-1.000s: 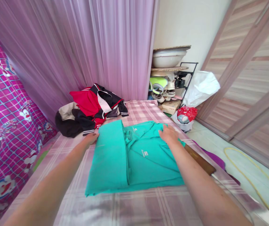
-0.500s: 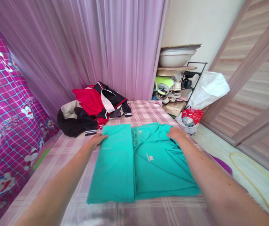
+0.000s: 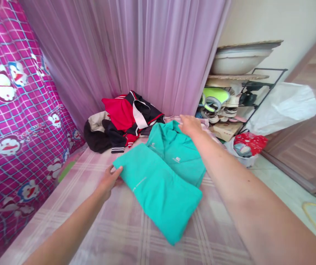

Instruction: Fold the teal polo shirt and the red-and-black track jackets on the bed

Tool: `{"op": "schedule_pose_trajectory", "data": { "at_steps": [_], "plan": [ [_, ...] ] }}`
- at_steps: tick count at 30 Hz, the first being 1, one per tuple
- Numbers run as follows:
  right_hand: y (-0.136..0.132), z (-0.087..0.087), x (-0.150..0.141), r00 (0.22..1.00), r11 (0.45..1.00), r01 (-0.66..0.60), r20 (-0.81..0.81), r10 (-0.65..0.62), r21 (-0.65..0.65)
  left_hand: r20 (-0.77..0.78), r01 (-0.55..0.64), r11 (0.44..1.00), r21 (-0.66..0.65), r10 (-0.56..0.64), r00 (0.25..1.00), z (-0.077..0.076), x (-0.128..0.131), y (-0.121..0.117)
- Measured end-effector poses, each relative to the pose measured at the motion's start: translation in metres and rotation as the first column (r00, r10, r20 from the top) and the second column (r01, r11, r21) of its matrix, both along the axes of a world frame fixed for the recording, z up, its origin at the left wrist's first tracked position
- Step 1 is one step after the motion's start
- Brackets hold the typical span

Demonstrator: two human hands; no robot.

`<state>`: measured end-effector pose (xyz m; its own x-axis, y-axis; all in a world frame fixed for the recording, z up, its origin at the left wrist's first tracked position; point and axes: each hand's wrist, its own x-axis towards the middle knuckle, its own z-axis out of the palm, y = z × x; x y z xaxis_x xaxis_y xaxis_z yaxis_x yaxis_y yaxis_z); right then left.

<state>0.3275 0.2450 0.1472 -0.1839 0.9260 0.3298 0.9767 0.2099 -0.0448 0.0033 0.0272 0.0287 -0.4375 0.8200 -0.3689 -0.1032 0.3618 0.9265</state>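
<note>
Left hand (image 3: 108,183), right hand (image 3: 191,126) – both at edges of teal shirt (image 3: 160,186).

Teal garment (image 3: 160,191): showing smooth, matt cloth
Far curtain (image 3: 158,55): hanging as faintly shiny cloth
Right white bag (image 3: 293,105): looking like crinkled plastic

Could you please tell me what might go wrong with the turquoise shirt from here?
No hand rests on the near end of the folded-over part of the turquoise shirt, so it could shift or open if the right hand pulls the far edge. That far edge also lies close by the heaped clothes, so it might catch on them.
</note>
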Motion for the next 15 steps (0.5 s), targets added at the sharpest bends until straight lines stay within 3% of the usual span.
{"op": "schedule_pose_trajectory", "data": {
  "at_steps": [2,4,7,11,15],
  "plan": [
    [-0.018,-0.025,0.019,1.0,0.999,0.027,0.004,-0.027,-0.037,-0.05,0.076,0.996,-0.039,-0.078,0.996,0.007,-0.017,0.005],
    [-0.041,-0.056,0.051,0.984,0.978,0.173,-0.018,-0.176,-0.121,-0.075,0.186,0.98,-0.075,-0.192,0.979,0.014,-0.033,0.018],
    [-0.075,-0.101,0.094,0.9,0.876,0.392,-0.079,-0.428,-0.281,-0.07,0.327,0.939,-0.11,-0.335,0.94,0.022,-0.042,0.039],
    [-0.099,-0.14,0.103,0.897,0.87,0.263,-0.226,-0.38,-0.418,-0.125,0.337,0.926,-0.17,-0.36,0.925,0.022,-0.034,0.051],
    [-0.095,-0.149,0.087,0.887,0.874,0.241,-0.269,-0.374,-0.422,-0.267,0.332,0.914,-0.234,-0.389,0.882,0.017,-0.026,0.031]
  ]
}}
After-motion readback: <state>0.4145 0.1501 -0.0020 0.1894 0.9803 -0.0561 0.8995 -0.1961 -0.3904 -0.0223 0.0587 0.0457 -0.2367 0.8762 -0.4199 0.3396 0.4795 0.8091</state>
